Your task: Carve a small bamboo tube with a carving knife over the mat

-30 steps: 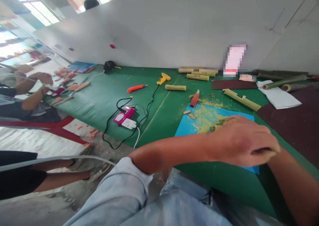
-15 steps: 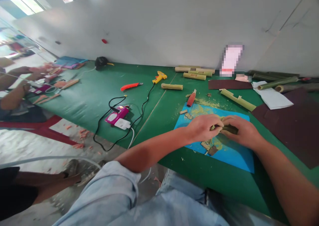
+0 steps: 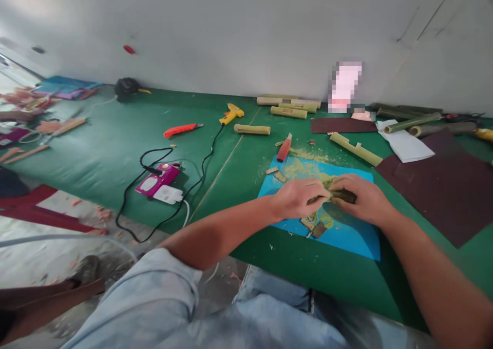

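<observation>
both hands closed on a short bamboo piece (image 3: 342,195) above the blue mat (image 3: 358,236): left hand (image 3: 298,197) pinching its 9 o'clock end, right hand (image 3: 364,201) wrapping the 3 o'clock end. judged light, stiff, smooth-skinned; grip best by the ends. red-handled knife (image 3: 284,149) lies at 11 o'clock.

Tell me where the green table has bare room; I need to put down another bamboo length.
Bare green table lies between the orange knife and the near edge, left of the pink charger. A narrower strip runs between the black cord and the blue mat. Around both hands, left hand and right hand, shavings and offcuts crowd.
</observation>
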Motion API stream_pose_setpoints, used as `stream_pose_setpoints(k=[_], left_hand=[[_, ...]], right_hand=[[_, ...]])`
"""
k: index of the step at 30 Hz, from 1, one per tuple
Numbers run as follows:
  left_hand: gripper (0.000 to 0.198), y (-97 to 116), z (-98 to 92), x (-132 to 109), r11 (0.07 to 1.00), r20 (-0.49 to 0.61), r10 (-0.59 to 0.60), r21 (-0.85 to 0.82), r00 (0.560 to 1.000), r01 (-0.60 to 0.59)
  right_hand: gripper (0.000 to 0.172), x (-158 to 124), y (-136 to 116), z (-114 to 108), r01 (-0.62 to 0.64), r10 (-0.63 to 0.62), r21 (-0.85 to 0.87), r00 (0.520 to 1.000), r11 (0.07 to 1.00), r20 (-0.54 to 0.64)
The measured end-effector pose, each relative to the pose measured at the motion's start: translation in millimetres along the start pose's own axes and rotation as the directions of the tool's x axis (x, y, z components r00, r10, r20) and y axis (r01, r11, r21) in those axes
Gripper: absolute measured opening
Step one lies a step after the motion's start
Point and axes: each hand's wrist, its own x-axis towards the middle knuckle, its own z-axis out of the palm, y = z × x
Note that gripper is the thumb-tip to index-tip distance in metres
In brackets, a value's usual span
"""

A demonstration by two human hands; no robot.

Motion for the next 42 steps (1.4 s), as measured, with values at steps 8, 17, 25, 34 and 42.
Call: stream_pose_setpoints(k=[8,17,25,34,42], left_hand=[[0.020,1.0,-2.1,-3.3,1.000,0.022,-0.010,0.019,1.000,0.009],[0.022,2.0,1.8,-4.9,0.999,0.062,-0.045,0.003,0.997,0.045],[0.023,4.8,-0.7,-3.6,0.998,0.104,-0.056,0.014,0.993,0.055],[0.021,2.9,-2.4,-4.5,0.994,0.176,-0.101,-0.017,0.979,0.105],[0.019,-0.3,-0.1,-5.7,0.991,0.150,-0.119,-0.050,0.982,0.128]], right_hand=[[0.016,1.5,-0.7,-0.2,-0.007,0.007,-0.009,1.000,1.000,0.017],[0.018,0.4,0.8,0.6,-0.012,0.012,-0.015,1.000,1.000,0.019],[0.021,-0.2,-0.3,0.2,-0.026,0.026,0.015,1.000,1.000,0.014],[0.033,-0.9,-6.5,-7.1,-0.187,0.256,0.411,0.960,0.892,-0.117],[0.052,1.8,-4.1,-11.4,-0.145,0.288,0.578,0.944,0.803,-0.162]])
